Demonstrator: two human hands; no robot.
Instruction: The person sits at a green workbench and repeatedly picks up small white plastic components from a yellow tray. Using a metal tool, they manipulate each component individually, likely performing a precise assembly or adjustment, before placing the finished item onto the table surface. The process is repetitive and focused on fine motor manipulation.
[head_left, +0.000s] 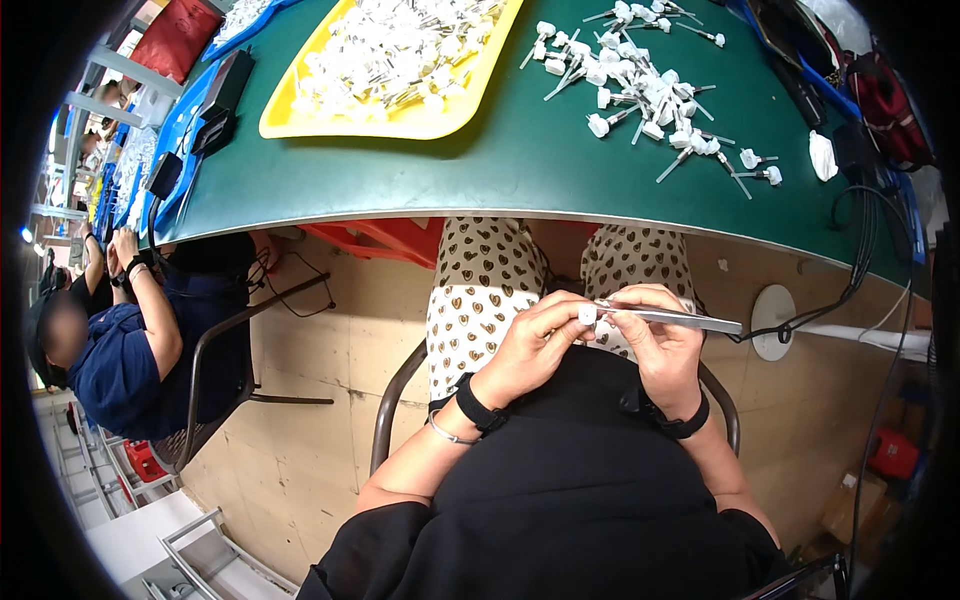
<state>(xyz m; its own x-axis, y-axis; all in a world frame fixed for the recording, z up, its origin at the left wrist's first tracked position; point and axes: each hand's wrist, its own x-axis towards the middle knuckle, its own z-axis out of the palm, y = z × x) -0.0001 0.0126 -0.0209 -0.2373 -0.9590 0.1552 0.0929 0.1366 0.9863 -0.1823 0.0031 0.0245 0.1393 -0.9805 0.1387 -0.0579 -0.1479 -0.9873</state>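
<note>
Over my lap, my left hand pinches a small white plastic piece between thumb and fingers. My right hand grips metal tweezers, their long end pointing right and the tip meeting the white piece. Both wrists wear black bands; the left also has a thin bangle. On the green table ahead lies a loose pile of white caps with thin metal pins. A yellow tray heaped with the same parts sits to its left.
A co-worker in dark blue sits on a chair at my left. Blue trays and black boxes line the table's left end. Cables hang off the right edge, with a red bag and a white wad there.
</note>
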